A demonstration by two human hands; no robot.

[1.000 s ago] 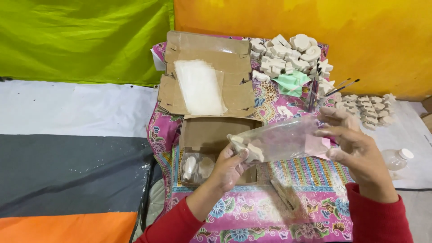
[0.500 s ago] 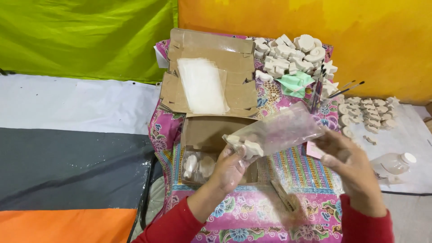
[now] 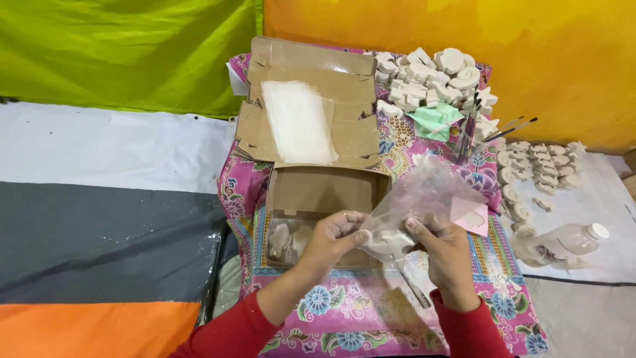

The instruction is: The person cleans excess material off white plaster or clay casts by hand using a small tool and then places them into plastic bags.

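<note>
Nearest, two red sleeves (image 3: 238, 331) were seen reaching over a pink flowered cloth (image 3: 344, 311). A clear plastic bag (image 3: 424, 199) was held between both hands above the cloth, just in front of an open cardboard box (image 3: 324, 192). The left hand (image 3: 331, 242) was curled, its thumb and fingers pinched on the bag's lower end; the right hand (image 3: 444, 248) was likewise closed on the same end, fingertips pressed to the plastic. A pale plaster piece (image 3: 387, 242) was visible inside the bag, between the two hands. More wrapped pale pieces (image 3: 288, 238) lay in the box's near left corner. Beyond, a stack of clear bags (image 3: 298, 122) rested on the box's opened lid. Farther back, a heap of white plaster shapes (image 3: 430, 76) was piled beside a green cloth (image 3: 434, 119), with brushes (image 3: 474, 129) standing nearby. To the right, a plastic bottle (image 3: 563, 242) lay on a white sheet (image 3: 596, 199).
</note>
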